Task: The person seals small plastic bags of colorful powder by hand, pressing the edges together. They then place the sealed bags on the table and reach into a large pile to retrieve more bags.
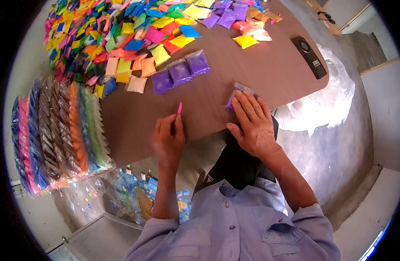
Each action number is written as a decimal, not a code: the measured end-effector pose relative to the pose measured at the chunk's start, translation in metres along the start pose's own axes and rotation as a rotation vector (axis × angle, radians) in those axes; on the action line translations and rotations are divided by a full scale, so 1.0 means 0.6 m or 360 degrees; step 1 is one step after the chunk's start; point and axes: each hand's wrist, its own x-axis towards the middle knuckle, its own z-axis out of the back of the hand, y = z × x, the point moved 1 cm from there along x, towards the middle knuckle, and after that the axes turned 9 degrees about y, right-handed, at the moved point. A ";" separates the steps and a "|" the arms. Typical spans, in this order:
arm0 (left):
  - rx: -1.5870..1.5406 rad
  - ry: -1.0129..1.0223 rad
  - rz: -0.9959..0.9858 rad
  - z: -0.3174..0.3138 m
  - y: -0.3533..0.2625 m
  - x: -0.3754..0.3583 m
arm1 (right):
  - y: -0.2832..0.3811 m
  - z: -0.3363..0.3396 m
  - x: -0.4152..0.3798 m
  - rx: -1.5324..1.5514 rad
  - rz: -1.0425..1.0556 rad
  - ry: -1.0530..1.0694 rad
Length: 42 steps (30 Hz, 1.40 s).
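Observation:
My left hand (168, 138) is closed just above the table's near edge, its fingers wrapped round a thin pink stick (179, 108) whose tip points up. What the rest of the stick looks like is hidden in the fist. My right hand (253, 124) lies flat with fingers stretched out over a small clear packet of purple material (229, 103), pressing it on the table. Much of that packet is under the fingers. Between and beyond my hands, three purple packets (180, 73) lie in a joined row.
A big heap of colourful packets (108, 35) covers the far left of the brown table (208, 108). Long bundles of wrapped coloured packets (61, 130) stand at the left edge. Purple and yellow packets (245, 41) lie farther back, near a black device (310, 56). A white plastic bag (326, 95) is beyond the right edge.

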 end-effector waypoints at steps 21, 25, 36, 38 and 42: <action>0.0095 0.0083 -0.0084 0.026 -0.013 0.007 | -0.017 -0.010 -0.009 0.0535 -0.0035 -0.0701; 0.0289 0.0150 0.0028 0.051 0.003 0.005 | -0.012 -0.021 -0.032 0.0707 -0.0065 -0.0780; -0.1207 0.0935 0.0890 0.006 -0.149 -0.015 | 0.079 -0.055 -0.066 0.0911 0.0076 -0.0860; -0.1325 0.0903 0.0868 -0.013 -0.151 -0.031 | 0.087 -0.044 -0.078 0.1048 0.0036 -0.0855; -0.1431 0.0740 0.0785 -0.029 -0.137 -0.050 | 0.096 -0.033 -0.097 0.1060 -0.0117 -0.0999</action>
